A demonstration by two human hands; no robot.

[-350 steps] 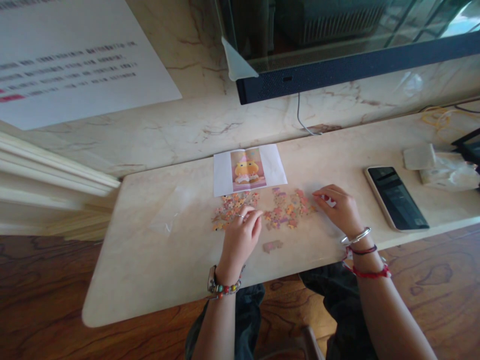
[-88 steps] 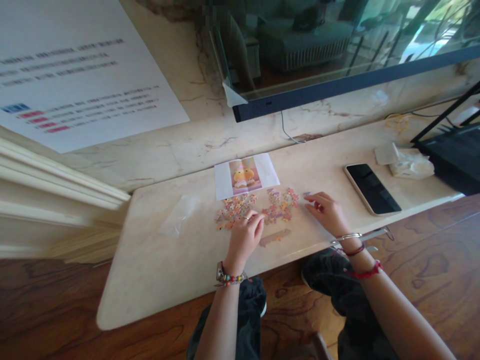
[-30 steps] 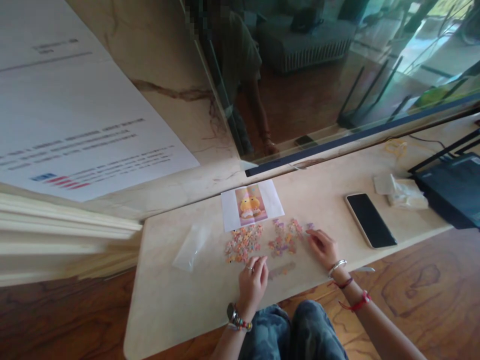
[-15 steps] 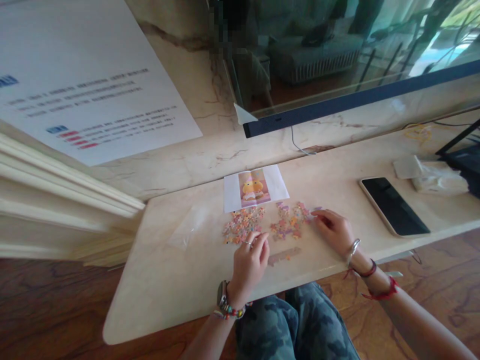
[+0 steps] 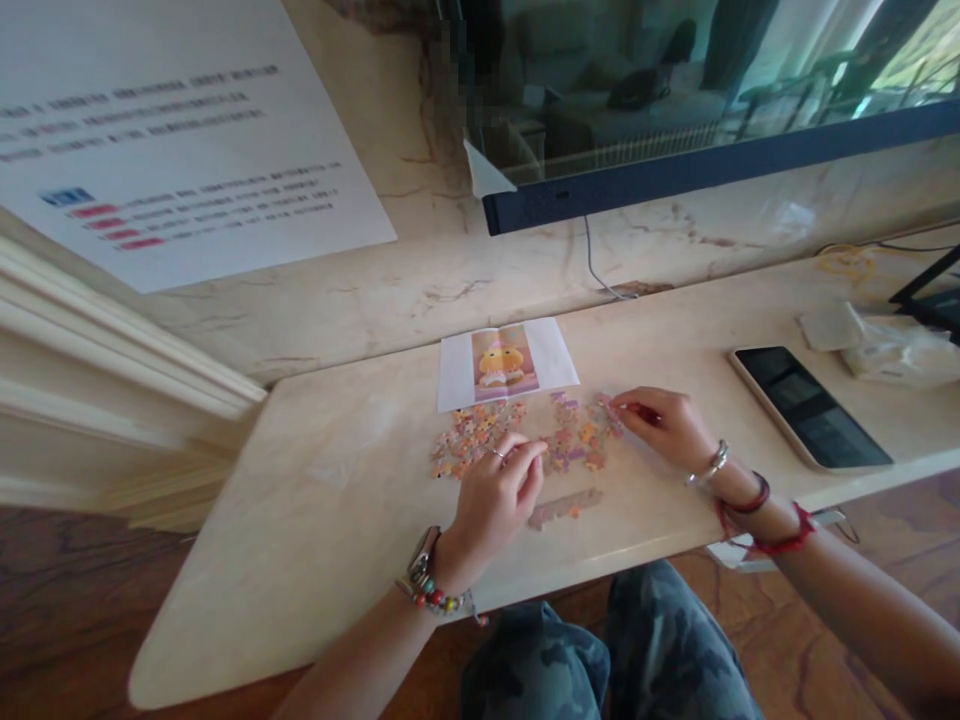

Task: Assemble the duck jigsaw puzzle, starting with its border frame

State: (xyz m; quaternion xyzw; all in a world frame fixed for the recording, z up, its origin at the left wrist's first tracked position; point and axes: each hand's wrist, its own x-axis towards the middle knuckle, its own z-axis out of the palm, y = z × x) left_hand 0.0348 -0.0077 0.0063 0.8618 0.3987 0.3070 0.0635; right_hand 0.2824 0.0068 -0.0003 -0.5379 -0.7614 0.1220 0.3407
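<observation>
Two heaps of small colourful puzzle pieces lie on the marble table (image 5: 315, 560): a left heap (image 5: 466, 440) and a right heap (image 5: 579, 440). My left hand (image 5: 495, 497) rests between them with fingers curled and pinched; what it pinches is too small to name. My right hand (image 5: 664, 425) touches the right heap's edge, fingertips pinched together at a piece. A short joined strip of pieces (image 5: 564, 507) lies near the front edge. A printed reference picture (image 5: 506, 362) of a yellow cartoon figure sits behind the heaps.
A black phone (image 5: 810, 408) lies face up at the right. Beyond it are a white pad (image 5: 823, 325), crumpled plastic (image 5: 896, 350) and a black object (image 5: 930, 300) at the far right. A dark-framed glass panel (image 5: 675, 170) and a printed poster (image 5: 172, 150) stand behind.
My left hand moved up from the table's front toward the gap between the heaps. My right hand stayed at the right heap. The camera view swung about.
</observation>
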